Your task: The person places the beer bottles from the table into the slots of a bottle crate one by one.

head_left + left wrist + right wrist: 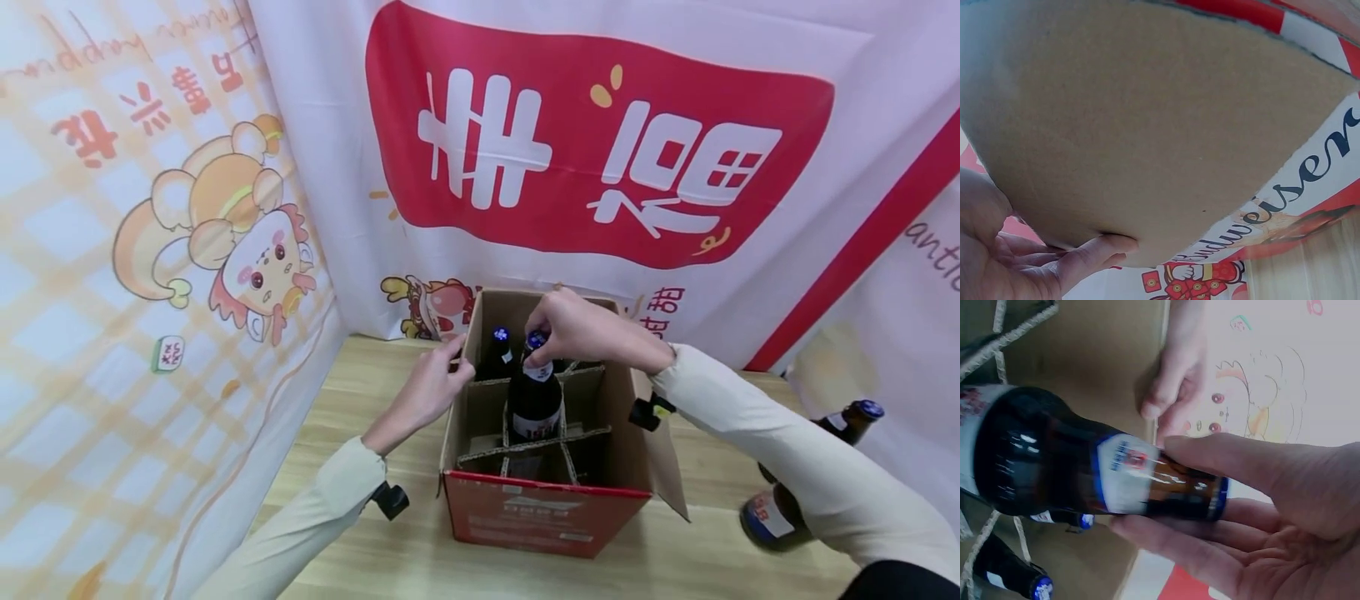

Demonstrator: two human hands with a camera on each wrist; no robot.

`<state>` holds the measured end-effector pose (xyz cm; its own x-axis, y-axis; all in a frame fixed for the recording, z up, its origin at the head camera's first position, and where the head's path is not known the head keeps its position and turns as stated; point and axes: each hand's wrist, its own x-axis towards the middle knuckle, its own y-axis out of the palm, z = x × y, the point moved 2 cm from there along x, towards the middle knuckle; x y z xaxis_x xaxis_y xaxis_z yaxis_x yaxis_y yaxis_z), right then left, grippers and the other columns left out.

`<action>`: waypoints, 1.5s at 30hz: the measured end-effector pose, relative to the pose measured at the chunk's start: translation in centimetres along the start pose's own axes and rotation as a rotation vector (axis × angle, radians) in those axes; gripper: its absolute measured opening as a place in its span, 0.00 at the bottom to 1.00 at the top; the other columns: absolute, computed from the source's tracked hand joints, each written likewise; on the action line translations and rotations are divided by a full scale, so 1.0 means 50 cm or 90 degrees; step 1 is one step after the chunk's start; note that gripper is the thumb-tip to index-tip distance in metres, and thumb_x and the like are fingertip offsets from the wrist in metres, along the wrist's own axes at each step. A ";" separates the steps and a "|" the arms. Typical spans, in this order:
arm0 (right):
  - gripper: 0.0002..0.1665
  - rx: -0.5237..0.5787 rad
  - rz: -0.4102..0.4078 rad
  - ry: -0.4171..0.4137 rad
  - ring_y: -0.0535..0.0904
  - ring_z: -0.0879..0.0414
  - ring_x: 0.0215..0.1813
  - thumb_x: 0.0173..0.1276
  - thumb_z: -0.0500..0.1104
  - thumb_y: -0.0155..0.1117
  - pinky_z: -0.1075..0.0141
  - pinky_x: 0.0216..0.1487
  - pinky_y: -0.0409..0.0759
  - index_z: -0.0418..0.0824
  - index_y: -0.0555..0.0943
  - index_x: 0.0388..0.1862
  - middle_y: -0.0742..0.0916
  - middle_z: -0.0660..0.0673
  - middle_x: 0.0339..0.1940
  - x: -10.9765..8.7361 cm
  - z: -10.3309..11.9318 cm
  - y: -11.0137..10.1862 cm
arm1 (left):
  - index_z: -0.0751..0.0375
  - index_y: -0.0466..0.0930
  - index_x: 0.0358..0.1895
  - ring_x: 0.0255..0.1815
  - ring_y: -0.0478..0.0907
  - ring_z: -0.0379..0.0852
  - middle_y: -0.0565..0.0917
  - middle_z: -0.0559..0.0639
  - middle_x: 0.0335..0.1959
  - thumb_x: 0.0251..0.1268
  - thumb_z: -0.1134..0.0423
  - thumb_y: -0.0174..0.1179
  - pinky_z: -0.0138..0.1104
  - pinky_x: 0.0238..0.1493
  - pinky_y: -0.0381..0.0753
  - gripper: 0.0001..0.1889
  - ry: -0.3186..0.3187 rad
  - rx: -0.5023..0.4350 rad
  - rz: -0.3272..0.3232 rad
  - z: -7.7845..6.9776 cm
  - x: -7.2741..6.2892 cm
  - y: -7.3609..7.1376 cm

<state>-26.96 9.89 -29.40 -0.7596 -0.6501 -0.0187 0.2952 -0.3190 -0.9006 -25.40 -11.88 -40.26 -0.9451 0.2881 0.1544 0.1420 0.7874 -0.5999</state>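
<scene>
A red cardboard box (551, 512) stands upright on the table, its top open and cardboard dividers (534, 446) inside. My right hand (577, 329) grips a dark beer bottle (534, 408) by its neck. That bottle is upright, its lower part down among the dividers. With my left hand (431, 387) I hold the box's left side at the top edge. The left wrist view has the thumb lying on a brown cardboard flap (1129, 131), other fingers partly hidden behind it. Another blue-capped bottle (497, 358) stands in a far compartment; the right wrist view shows a second bottle (1007, 569) there.
Right of the box, more dark bottles (776, 517) stand on the wooden table (360, 542), partly hidden by my right sleeve. A side flap (667, 467) sticks out on the box's right. Printed cloth (322, 167) hangs behind and to the left.
</scene>
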 end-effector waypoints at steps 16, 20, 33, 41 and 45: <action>0.36 0.058 0.214 0.120 0.89 0.46 0.25 0.64 0.33 0.77 0.64 0.27 0.87 0.47 0.61 0.10 0.69 0.55 0.07 0.022 -0.070 0.123 | 0.69 0.61 0.80 0.12 0.57 0.37 0.60 0.39 0.11 0.73 0.68 0.53 0.25 0.13 0.58 0.33 0.018 -0.005 0.007 -0.004 0.001 0.013; 0.29 0.088 0.220 0.132 0.91 0.41 0.32 0.68 0.34 0.74 0.64 0.31 0.89 0.43 0.69 0.11 0.77 0.50 0.09 0.020 -0.079 0.115 | 0.68 0.60 0.80 0.11 0.56 0.37 0.60 0.39 0.11 0.74 0.68 0.53 0.25 0.12 0.58 0.33 0.005 -0.020 0.014 0.001 0.000 0.008; 0.08 0.097 0.157 0.076 0.86 0.51 0.30 0.63 0.26 0.64 0.62 0.33 0.88 0.34 0.87 0.34 0.90 0.45 0.29 0.018 -0.092 0.081 | 0.63 0.62 0.81 0.14 0.59 0.39 0.67 0.45 0.17 0.75 0.65 0.55 0.25 0.13 0.62 0.33 -0.022 -0.079 0.033 0.022 0.001 -0.007; 0.08 0.270 0.109 0.108 0.89 0.51 0.40 0.72 0.30 0.66 0.54 0.49 0.91 0.25 0.84 0.46 0.92 0.36 0.40 0.007 -0.144 0.041 | 0.63 0.63 0.80 0.25 0.75 0.43 0.79 0.57 0.30 0.75 0.65 0.56 0.25 0.15 0.68 0.32 -0.012 -0.074 0.032 0.022 0.005 -0.012; 0.11 0.288 0.080 0.089 0.90 0.47 0.43 0.73 0.32 0.66 0.53 0.51 0.91 0.25 0.84 0.49 0.92 0.34 0.42 -0.011 -0.156 0.028 | 0.66 0.63 0.80 0.41 0.86 0.52 0.84 0.60 0.35 0.75 0.65 0.55 0.29 0.21 0.79 0.32 -0.001 -0.076 0.045 0.023 0.007 -0.016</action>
<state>-30.65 15.21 -34.03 -0.7633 -0.6141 -0.2007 0.5883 -0.5321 -0.6090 -26.18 -13.05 -40.62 -0.9321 0.3437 0.1139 0.2415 0.8247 -0.5114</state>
